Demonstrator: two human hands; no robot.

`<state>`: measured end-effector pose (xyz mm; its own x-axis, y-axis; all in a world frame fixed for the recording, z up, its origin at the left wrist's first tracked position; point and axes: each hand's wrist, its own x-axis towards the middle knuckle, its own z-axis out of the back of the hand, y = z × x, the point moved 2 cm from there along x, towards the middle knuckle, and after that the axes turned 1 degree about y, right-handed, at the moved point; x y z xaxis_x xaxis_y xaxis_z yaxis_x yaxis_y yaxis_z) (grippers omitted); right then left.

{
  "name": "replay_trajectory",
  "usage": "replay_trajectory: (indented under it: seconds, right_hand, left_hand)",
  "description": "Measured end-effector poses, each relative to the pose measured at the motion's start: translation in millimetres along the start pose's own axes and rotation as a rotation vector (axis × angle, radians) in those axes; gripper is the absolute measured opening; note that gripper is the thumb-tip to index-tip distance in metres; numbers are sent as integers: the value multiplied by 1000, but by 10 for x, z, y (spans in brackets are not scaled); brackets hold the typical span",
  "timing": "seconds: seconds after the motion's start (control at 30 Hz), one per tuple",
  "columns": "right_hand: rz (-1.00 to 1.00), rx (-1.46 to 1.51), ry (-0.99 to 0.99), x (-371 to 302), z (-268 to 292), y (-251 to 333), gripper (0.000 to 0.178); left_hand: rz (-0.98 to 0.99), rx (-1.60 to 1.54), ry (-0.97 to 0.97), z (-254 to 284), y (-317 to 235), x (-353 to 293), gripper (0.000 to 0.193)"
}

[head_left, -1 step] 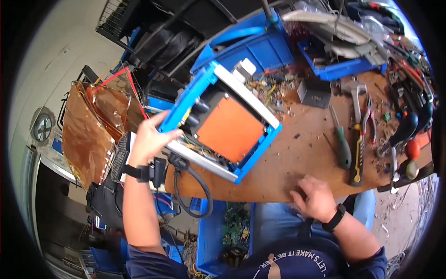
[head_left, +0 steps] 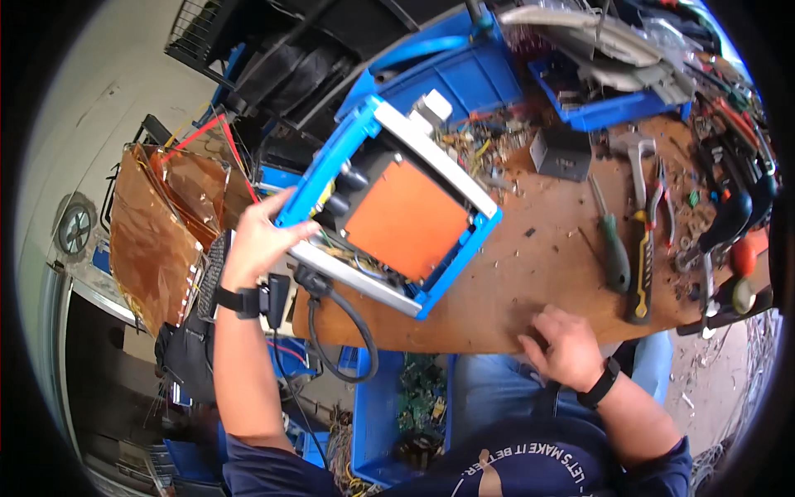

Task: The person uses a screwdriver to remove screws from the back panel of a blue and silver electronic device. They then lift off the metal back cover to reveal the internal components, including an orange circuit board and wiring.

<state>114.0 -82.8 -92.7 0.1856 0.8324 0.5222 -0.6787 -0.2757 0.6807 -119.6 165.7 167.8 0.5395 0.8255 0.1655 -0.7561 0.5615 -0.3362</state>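
A boxy electronic device with a blue and silver frame is tilted over the left part of the workbench. My left hand grips its left corner, thumb on the near side. Inside the frame sits an orange panel, with dark round parts and wires beside it. A thick black cable loops down from its near left side past the bench edge. My right hand rests at the front edge of the bench, fingers loosely bent, thumb apart, holding nothing.
On the bench's right lie a screwdriver, a hammer, pliers and more tools. A black box stands behind, near scattered scraps. Blue bins line the back. Below the bench, a blue bin holds green circuit boards.
The whole view has shifted slightly. The device appears a little higher and further left, still in my left hand; my right hand keeps its pose.
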Motion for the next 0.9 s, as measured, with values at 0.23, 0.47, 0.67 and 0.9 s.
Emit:
replay_trajectory:
  seconds: [0.23,0.47,0.67,0.9]
  right_hand:
    - [104,-44,-5,-61,1,-18,16]
    - [140,-53,-12,-33,-20,-28,18]
    - [139,-55,-22,6,-23,-3,18]
    - [155,-62,6,-25,-30,-29,18]
  left_hand:
    - [-5,-101,24,95,345,198,63]
    - [145,-175,16,106,513,317,69]
    - [187,-218,-48,102,584,350,66]
    - [214,-249,-15,117,656,403,70]
